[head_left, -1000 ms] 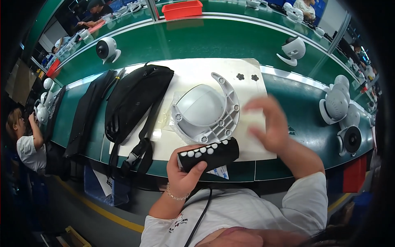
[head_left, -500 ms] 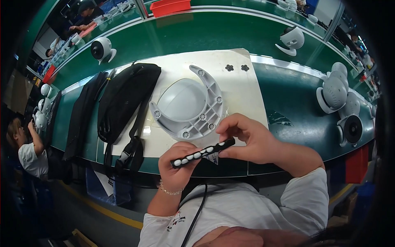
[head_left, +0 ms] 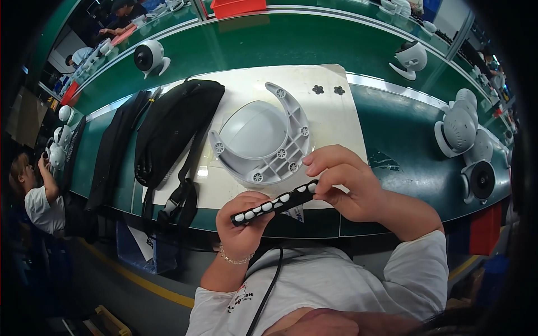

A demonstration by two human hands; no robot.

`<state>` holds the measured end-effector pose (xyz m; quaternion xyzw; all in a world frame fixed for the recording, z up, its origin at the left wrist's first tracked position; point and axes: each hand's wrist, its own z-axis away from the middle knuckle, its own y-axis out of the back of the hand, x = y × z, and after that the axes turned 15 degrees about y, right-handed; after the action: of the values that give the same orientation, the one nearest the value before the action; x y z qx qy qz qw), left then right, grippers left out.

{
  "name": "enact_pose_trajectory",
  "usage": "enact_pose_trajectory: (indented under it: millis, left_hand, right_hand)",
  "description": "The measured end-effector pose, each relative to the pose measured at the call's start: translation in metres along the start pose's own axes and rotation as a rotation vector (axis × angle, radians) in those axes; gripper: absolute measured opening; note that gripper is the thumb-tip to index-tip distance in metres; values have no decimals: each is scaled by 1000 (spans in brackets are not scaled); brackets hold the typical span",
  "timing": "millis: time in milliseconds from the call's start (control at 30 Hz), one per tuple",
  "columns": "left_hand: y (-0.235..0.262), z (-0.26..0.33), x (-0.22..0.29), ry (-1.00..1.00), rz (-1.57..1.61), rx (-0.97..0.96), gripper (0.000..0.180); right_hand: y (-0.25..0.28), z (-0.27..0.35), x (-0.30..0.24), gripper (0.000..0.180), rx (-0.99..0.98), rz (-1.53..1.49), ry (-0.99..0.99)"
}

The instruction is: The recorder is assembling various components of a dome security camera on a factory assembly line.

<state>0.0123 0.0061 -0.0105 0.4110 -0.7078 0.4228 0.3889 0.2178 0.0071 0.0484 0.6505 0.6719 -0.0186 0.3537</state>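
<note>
A black strip with a row of white oval pads (head_left: pixel 273 206) is held slantwise above the near edge of the bench. My left hand (head_left: pixel 242 227) grips its lower left end, fingers closed around it. At the upper right end, my right hand (head_left: pixel 350 187) pinches the strip between thumb and fingers, its index finger lifted. Just beyond my hands, a white plastic housing (head_left: pixel 252 134) rests on the pale mat, a ribbed crescent-shaped stand with round sockets curving around its right side and front. Two small black flower-shaped pieces (head_left: pixel 318 89) (head_left: pixel 339 90) lie near the mat's far right corner.
Left of the housing lies a black bag (head_left: pixel 176 129) with a buckle strap. White camera-like units (head_left: pixel 150 57) (head_left: pixel 412 57) stand on the green surface beyond, and several more (head_left: pixel 457 129) are clustered at right. A co-worker (head_left: pixel 42 196) sits at far left.
My right thumb and fingers have shifted on the strip's right end, the thumb no longer below it. The strip's right end has risen slightly. The view has shifted a little.
</note>
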Motion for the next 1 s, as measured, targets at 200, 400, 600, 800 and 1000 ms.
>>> enact_pose_trajectory:
  millis: [200, 400, 600, 800, 1000]
  left_hand:
    - [4, 1, -5, 17, -1, 32, 26]
    - [3, 2, -4, 32, -103, 12, 25]
    - [3, -1, -3, 2, -174, 3, 24]
    - [0, 1, -4, 51, -148, 25, 24]
    - [3, 4, -6, 142, -31, 84, 23]
  right_hand:
    - [-12, -8, -3, 28, 86, 49, 88]
    - [-13, -2, -1, 37, 14, 31, -59]
    - [-11, -9, -4, 40, -16, 84, -88]
    - [-9, -4, 3, 43, -75, 237, 129]
    - [-10, -3, 4, 45, -2, 186, 209]
